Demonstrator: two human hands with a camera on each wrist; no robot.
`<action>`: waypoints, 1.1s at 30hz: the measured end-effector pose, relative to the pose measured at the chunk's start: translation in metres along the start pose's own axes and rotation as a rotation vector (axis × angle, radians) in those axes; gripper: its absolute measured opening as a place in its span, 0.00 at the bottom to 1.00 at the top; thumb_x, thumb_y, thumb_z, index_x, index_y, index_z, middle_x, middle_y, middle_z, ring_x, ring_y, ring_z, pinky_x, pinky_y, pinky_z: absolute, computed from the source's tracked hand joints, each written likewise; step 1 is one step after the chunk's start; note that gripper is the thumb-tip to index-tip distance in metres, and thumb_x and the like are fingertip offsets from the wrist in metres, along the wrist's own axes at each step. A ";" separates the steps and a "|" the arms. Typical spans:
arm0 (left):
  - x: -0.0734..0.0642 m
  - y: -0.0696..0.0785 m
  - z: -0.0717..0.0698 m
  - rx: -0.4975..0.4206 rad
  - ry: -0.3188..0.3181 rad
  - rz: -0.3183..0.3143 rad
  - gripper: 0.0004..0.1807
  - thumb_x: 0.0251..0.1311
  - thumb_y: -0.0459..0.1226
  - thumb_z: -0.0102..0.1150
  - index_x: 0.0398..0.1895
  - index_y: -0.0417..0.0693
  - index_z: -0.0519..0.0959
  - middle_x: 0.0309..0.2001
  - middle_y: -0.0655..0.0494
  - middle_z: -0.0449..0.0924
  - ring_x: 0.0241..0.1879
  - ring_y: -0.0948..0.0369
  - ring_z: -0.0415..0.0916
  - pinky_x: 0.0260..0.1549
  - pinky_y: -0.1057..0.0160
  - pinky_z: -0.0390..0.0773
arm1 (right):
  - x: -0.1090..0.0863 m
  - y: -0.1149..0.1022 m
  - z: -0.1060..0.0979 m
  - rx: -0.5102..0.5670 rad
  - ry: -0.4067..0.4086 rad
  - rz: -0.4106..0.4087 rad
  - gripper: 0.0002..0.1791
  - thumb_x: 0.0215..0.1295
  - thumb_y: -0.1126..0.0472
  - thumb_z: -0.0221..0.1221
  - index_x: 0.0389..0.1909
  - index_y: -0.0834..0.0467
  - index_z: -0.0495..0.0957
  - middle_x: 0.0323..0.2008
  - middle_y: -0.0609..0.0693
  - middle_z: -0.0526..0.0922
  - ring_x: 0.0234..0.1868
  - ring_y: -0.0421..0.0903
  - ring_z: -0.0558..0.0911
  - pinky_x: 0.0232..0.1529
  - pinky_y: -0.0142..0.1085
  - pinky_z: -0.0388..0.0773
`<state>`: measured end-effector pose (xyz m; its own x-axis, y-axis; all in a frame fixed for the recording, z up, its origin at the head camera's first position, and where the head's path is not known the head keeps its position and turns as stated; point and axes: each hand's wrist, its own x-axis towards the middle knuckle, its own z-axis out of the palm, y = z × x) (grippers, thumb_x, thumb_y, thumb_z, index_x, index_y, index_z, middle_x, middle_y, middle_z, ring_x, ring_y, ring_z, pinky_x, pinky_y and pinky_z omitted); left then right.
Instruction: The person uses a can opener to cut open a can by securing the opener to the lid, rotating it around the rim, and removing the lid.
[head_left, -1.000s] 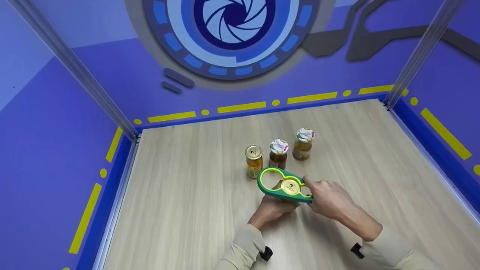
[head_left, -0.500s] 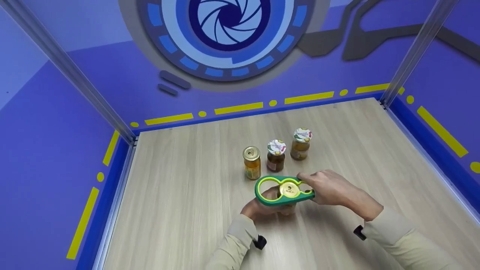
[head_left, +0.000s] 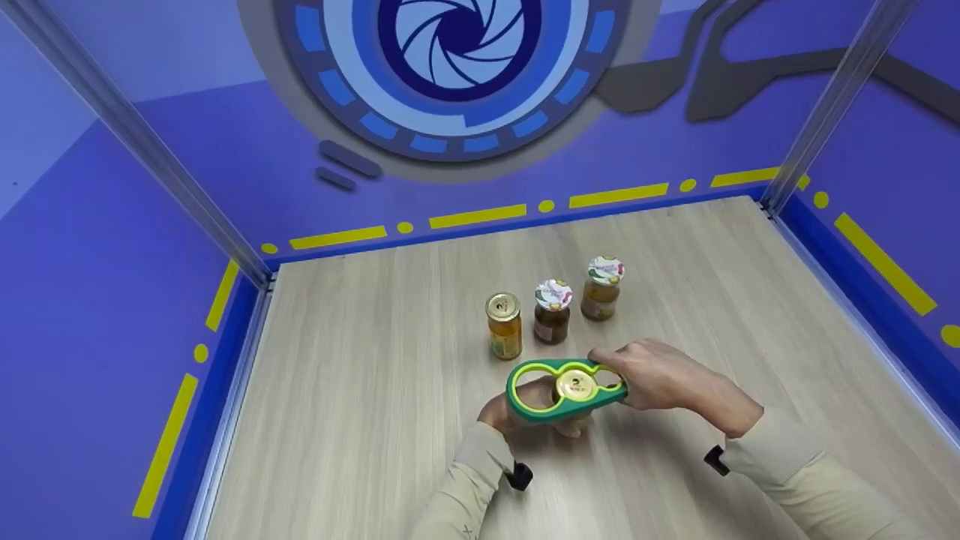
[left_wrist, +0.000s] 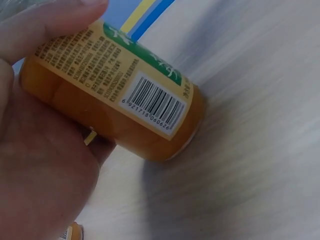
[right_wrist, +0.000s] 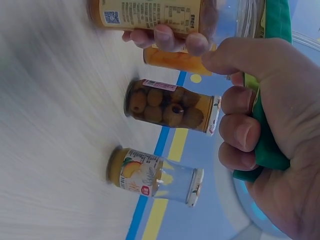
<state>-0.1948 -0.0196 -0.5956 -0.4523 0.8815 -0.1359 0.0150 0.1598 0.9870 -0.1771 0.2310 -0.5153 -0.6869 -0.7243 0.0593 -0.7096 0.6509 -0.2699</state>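
My left hand [left_wrist: 45, 165] grips a glass jar [left_wrist: 115, 100] of orange contents, its label and barcode facing the left wrist camera. In the head view the jar's gold lid [head_left: 576, 385] shows within the middle ring of a green jar opener [head_left: 571, 409] with a lime inner edge. My right hand [head_left: 654, 375] holds the opener by its right end, fingers curled round the green handle in the right wrist view. Most of the held jar is hidden under the opener in the head view. The opener's larger ring lies over my left hand.
Beyond the hands stand three more jars: one gold-lidded with orange contents [head_left: 505, 334], one dark with a printed white lid [head_left: 552, 324], and one yellowish with a similar lid [head_left: 600, 298]. Blue panels [head_left: 450, 187] wall the wooden table [head_left: 360, 375] at the back and sides.
The opener has turned counterclockwise in the head view, its large ring swinging toward me. Opener, held jar and left hand have shifted slightly nearer. The three standing jars stay on the table.
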 end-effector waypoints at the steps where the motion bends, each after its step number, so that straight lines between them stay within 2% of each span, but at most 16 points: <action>1: -0.001 0.000 0.000 -0.002 -0.003 -0.009 0.29 0.61 0.29 0.69 0.66 0.50 0.76 0.49 0.53 0.83 0.48 0.69 0.76 0.61 0.67 0.71 | 0.000 0.000 0.000 0.004 0.002 -0.003 0.21 0.50 0.67 0.70 0.42 0.50 0.73 0.19 0.36 0.68 0.18 0.34 0.65 0.19 0.31 0.65; 4: -0.002 0.001 0.000 -0.001 -0.008 -0.016 0.30 0.61 0.28 0.70 0.66 0.55 0.75 0.50 0.57 0.82 0.49 0.70 0.75 0.62 0.67 0.69 | 0.000 -0.001 0.000 0.020 -0.007 -0.001 0.21 0.51 0.67 0.69 0.42 0.49 0.73 0.19 0.35 0.67 0.18 0.34 0.65 0.19 0.30 0.65; 6: -0.003 0.001 0.001 -0.038 -0.015 -0.023 0.31 0.60 0.27 0.69 0.66 0.54 0.75 0.50 0.60 0.80 0.50 0.69 0.74 0.63 0.66 0.69 | 0.000 -0.002 -0.001 0.030 -0.007 0.004 0.21 0.50 0.67 0.69 0.44 0.50 0.74 0.18 0.36 0.67 0.18 0.34 0.65 0.19 0.31 0.65; 9: -0.007 0.000 0.002 -0.091 0.000 -0.035 0.35 0.58 0.24 0.69 0.70 0.52 0.73 0.58 0.60 0.80 0.57 0.69 0.72 0.66 0.65 0.66 | -0.001 -0.001 -0.005 0.035 -0.005 0.035 0.23 0.51 0.66 0.71 0.46 0.50 0.75 0.20 0.36 0.69 0.19 0.34 0.66 0.20 0.31 0.66; 13: -0.015 -0.002 0.006 -0.094 0.121 -0.101 0.41 0.54 0.27 0.74 0.72 0.55 0.71 0.66 0.60 0.76 0.65 0.68 0.69 0.70 0.63 0.60 | -0.002 0.000 -0.011 0.023 0.002 0.082 0.24 0.51 0.65 0.73 0.49 0.51 0.76 0.22 0.37 0.71 0.20 0.36 0.67 0.22 0.32 0.68; 16: -0.022 -0.003 0.009 -0.085 0.223 -0.183 0.42 0.50 0.31 0.78 0.70 0.60 0.71 0.64 0.66 0.76 0.65 0.67 0.69 0.73 0.58 0.58 | -0.004 0.003 -0.012 0.020 0.007 0.098 0.24 0.52 0.64 0.73 0.50 0.52 0.77 0.24 0.38 0.73 0.22 0.36 0.69 0.24 0.32 0.69; 18: -0.025 -0.003 0.009 -0.096 0.242 -0.198 0.42 0.49 0.30 0.78 0.68 0.60 0.72 0.62 0.66 0.78 0.65 0.66 0.70 0.74 0.54 0.56 | -0.005 0.004 -0.013 0.019 0.013 0.105 0.24 0.53 0.63 0.73 0.50 0.53 0.77 0.25 0.38 0.75 0.22 0.36 0.70 0.25 0.32 0.70; 20: -0.030 -0.004 0.008 -0.099 0.239 -0.193 0.41 0.50 0.29 0.77 0.68 0.60 0.73 0.61 0.66 0.79 0.65 0.66 0.70 0.75 0.52 0.54 | -0.007 0.006 -0.013 0.024 0.021 0.108 0.24 0.52 0.64 0.73 0.51 0.54 0.77 0.27 0.39 0.76 0.23 0.36 0.70 0.25 0.32 0.70; 22: -0.034 -0.006 0.007 -0.087 0.217 -0.156 0.39 0.52 0.28 0.76 0.67 0.57 0.74 0.60 0.63 0.81 0.65 0.64 0.71 0.74 0.52 0.54 | -0.008 0.007 -0.013 0.026 0.028 0.111 0.25 0.51 0.65 0.73 0.51 0.54 0.78 0.27 0.40 0.77 0.23 0.36 0.70 0.25 0.32 0.70; 24: -0.039 -0.008 0.004 -0.080 0.217 -0.139 0.38 0.52 0.28 0.75 0.67 0.55 0.74 0.59 0.63 0.81 0.63 0.65 0.72 0.73 0.53 0.57 | -0.009 0.008 -0.013 0.029 0.030 0.119 0.26 0.51 0.66 0.73 0.52 0.55 0.78 0.27 0.40 0.77 0.23 0.37 0.70 0.25 0.33 0.69; 27: -0.049 -0.011 0.001 -0.094 0.217 -0.101 0.37 0.53 0.26 0.74 0.67 0.52 0.73 0.61 0.57 0.80 0.62 0.63 0.74 0.70 0.56 0.63 | -0.012 0.008 -0.013 0.028 0.027 0.132 0.26 0.52 0.65 0.73 0.53 0.55 0.78 0.27 0.40 0.76 0.23 0.37 0.69 0.24 0.33 0.68; 30: -0.060 -0.015 -0.002 -0.117 0.239 -0.067 0.37 0.53 0.24 0.73 0.67 0.52 0.73 0.62 0.54 0.79 0.63 0.61 0.74 0.69 0.57 0.65 | -0.014 0.007 -0.014 0.030 0.016 0.160 0.26 0.53 0.64 0.74 0.54 0.55 0.78 0.28 0.40 0.76 0.23 0.37 0.69 0.25 0.32 0.69; 33: -0.071 -0.019 -0.005 -0.093 0.275 -0.025 0.35 0.52 0.23 0.73 0.63 0.54 0.74 0.61 0.54 0.79 0.63 0.59 0.73 0.69 0.55 0.64 | -0.016 0.007 -0.013 0.047 0.004 0.185 0.26 0.53 0.64 0.75 0.54 0.54 0.78 0.29 0.40 0.78 0.24 0.38 0.70 0.27 0.33 0.70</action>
<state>-0.1680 -0.0873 -0.6044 -0.6763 0.7224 -0.1444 -0.0753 0.1272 0.9890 -0.1730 0.2506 -0.5055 -0.8059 -0.5919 0.0081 -0.5626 0.7616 -0.3215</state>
